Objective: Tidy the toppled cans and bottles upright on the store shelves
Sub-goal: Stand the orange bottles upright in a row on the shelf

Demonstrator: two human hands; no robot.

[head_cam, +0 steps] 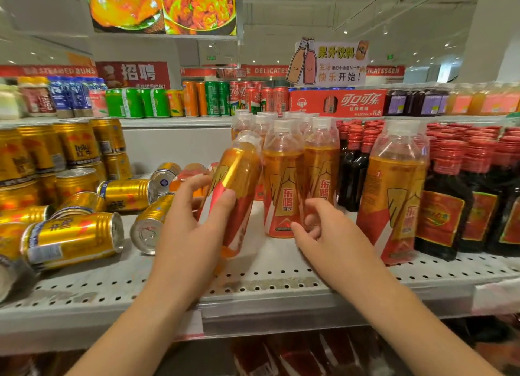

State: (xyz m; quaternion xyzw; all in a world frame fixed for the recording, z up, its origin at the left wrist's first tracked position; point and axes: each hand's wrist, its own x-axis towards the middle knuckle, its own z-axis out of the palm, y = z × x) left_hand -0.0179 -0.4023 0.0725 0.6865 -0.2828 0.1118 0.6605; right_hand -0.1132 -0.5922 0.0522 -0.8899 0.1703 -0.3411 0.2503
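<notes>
Two hands are in over the perforated shelf (281,283) at the centre of the frame. The left hand (191,229) has its fingers and thumb wrapped round a tilted orange bottle (236,184). The cap leans toward upper right and the base is low, near the shelf. I cannot tell whether the base touches the shelf.

The right hand (329,235) sits just right of centre with its fingers loosely curled and nothing in its grasp. Its thumb tip is right at the foot of an upright orange bottle (282,190); whether it touches is unclear. More of the same bottles stand behind that one, and a larger-looking one (394,192) stands closer to the camera at right.

Over on the left, toppled gold cans (73,240) lie on their sides at all angles. One (128,194) lies further back, and another (152,226) shows its pull-tab end just beside the left wrist. Stacked gold cans (76,145) stand upright behind them at upper left.

At far right, dark bottles with red caps (450,207) stand packed in rows. On the shelf above sit green cans (132,102) and a red carton (337,102), with a cartoon bottle sign (329,63) perched on top.
</notes>
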